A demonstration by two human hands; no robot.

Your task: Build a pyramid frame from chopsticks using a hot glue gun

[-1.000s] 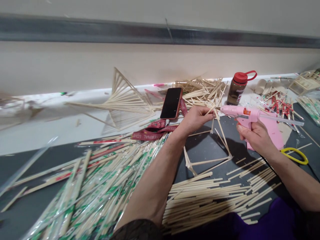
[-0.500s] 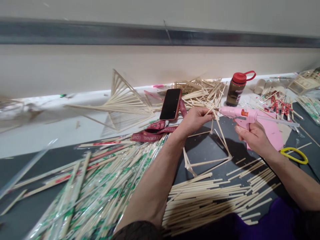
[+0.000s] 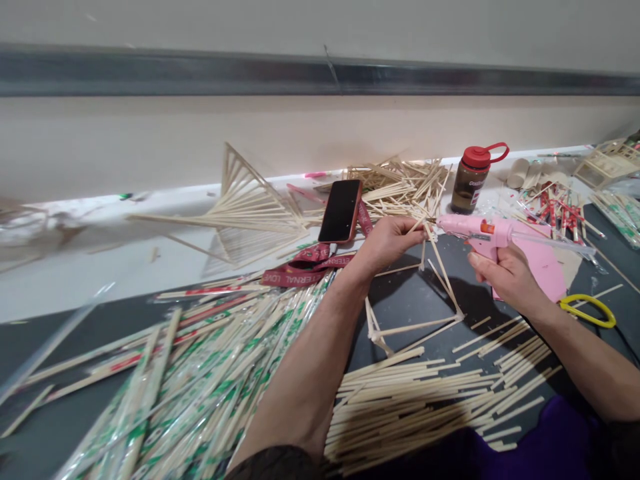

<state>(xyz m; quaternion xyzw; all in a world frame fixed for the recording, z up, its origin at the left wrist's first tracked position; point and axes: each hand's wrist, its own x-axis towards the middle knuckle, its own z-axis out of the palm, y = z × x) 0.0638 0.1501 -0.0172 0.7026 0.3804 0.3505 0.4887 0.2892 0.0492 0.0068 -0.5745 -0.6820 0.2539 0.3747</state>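
Observation:
My left hand (image 3: 393, 240) pinches a wooden stick at the top corner of a stick frame (image 3: 415, 325), which stands on the dark table. My right hand (image 3: 507, 270) is wrapped round the handle of a pink glue gun (image 3: 480, 230). The gun's nozzle points left and sits at the joint beside my left fingertips; whether it touches is too small to tell. Many cut sticks (image 3: 410, 400) lie in rows in front of the frame, below my hands.
Wrapped chopsticks (image 3: 215, 367) cover the table's left side. Behind are a phone (image 3: 341, 210), a red strap (image 3: 295, 275), a fan-shaped stick model (image 3: 250, 207), a stick pile (image 3: 400, 183) and a bottle (image 3: 470, 183). Yellow-handled scissors (image 3: 607, 313) lie at the right.
Both hands hold the same things in nearly the same places. The view has shifted slightly, and the glue gun's nozzle appears a little further left and lower.

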